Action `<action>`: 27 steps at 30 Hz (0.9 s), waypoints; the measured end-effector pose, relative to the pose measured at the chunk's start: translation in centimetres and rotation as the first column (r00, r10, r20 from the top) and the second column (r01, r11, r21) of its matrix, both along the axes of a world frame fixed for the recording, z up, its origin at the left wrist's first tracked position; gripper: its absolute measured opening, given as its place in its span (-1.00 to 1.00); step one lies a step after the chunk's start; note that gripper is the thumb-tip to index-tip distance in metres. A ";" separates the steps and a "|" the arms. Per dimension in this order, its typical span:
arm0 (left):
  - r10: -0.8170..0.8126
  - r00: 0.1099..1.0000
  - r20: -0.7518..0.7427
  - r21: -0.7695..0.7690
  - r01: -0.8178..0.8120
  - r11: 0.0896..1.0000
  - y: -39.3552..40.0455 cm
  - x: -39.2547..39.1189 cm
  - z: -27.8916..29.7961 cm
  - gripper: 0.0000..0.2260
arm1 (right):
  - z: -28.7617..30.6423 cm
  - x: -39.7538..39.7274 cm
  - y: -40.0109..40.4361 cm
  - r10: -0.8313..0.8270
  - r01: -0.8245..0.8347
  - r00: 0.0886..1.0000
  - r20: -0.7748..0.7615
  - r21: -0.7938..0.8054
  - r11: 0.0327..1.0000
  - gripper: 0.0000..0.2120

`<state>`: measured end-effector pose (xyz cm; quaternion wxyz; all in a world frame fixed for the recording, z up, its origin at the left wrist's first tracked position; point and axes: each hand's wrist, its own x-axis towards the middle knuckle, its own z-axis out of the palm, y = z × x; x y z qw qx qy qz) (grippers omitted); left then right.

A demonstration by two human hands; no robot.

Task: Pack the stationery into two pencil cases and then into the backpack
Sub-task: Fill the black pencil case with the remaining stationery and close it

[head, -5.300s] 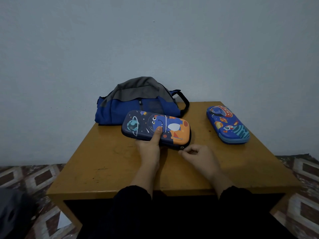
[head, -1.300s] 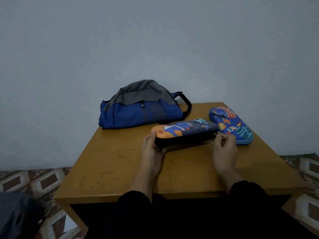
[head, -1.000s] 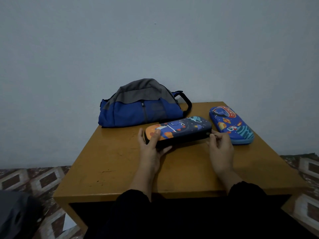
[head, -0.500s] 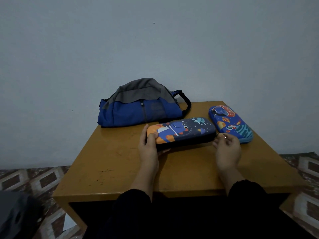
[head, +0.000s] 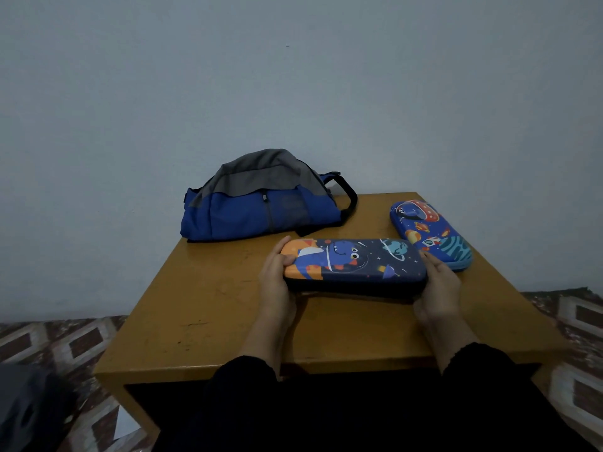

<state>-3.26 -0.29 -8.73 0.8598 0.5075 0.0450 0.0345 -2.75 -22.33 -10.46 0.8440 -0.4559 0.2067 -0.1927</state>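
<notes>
We see the left hand (head: 275, 282) gripping the orange end of the dark pencil case (head: 354, 264), its thumb curled over the lid and its fingers wrapped round the far edge; the right hand (head: 439, 288) cups the navy end, palm against the end wall, fingers reaching up along the far corner and thumb low at the near edge; so the hands stand well apart, each clamped on one end of the same case. The case lies lengthwise across the middle of the tabletop (head: 212, 305), lid closed and printed side up; we cannot tell whether it rests fully on the wood or is slightly raised. Just beyond the right hand lies the blue pencil case (head: 429, 234), closed, angled toward the far right corner, very close to the dark one; at the far left edge slumps the blue and grey backpack (head: 257, 203), its black strap (head: 350, 195) looping toward the cases; patterned floor tiles (head: 49, 340) show on either side.
</notes>
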 end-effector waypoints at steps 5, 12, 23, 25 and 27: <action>-0.032 0.999 0.001 -0.022 0.032 0.999 0.1 0.0 -0.1 -0.68 | -0.1 -0.4 -0.3 0.055 -0.056 0.998 0.022 0.067 0.996 -0.81; -0.092 0.995 -0.023 -0.029 0.091 0.995 0.3 -0.1 0.0 -0.67 | 0.5 -1.0 -0.5 0.151 -0.151 0.982 -0.116 0.008 0.988 -0.92; -0.118 0.993 -0.025 -0.052 0.117 0.992 0.3 -0.2 0.1 -0.64 | 1.4 -1.4 -0.8 0.282 -0.289 0.946 -0.160 -0.023 0.957 -0.89; -0.114 0.993 -0.024 -0.036 0.113 0.993 0.3 -0.1 0.0 -0.66 | 1.0 -1.2 -0.9 0.281 -0.287 0.949 -0.141 -0.027 0.957 -0.89; -0.103 0.994 -0.026 -0.031 0.102 0.994 0.2 -0.1 0.0 -0.67 | 0.7 -1.0 -0.8 0.243 -0.248 0.964 -0.106 -0.030 0.968 -0.88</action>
